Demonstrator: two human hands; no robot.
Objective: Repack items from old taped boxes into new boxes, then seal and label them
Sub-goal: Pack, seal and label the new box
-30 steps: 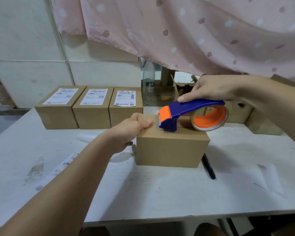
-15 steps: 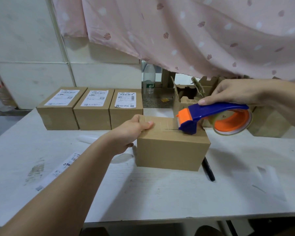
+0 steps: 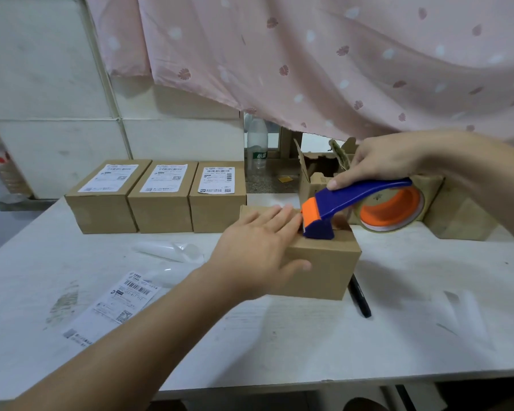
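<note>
A small brown cardboard box (image 3: 324, 268) stands on the white table (image 3: 279, 336) in the middle. My left hand (image 3: 258, 244) lies flat on its top with straight fingers, thumb down the front face. My right hand (image 3: 380, 161) grips the blue handle of a blue and orange tape dispenser (image 3: 365, 203). The dispenser's orange cutter end rests on the box top beside my left fingertips. Its tape roll hangs past the box's far right edge.
Three labelled boxes (image 3: 161, 197) stand in a row at the back left. Opened old boxes (image 3: 445, 209) sit at the back right. A black marker (image 3: 359, 296) lies right of the box. A loose shipping label (image 3: 113, 307) and plastic backing strips (image 3: 166, 250) lie on the left.
My left hand has gone from gripping the box's left top edge to lying flat on its top. The dispenser travelled right along the top, then came back a little towards my left hand.
</note>
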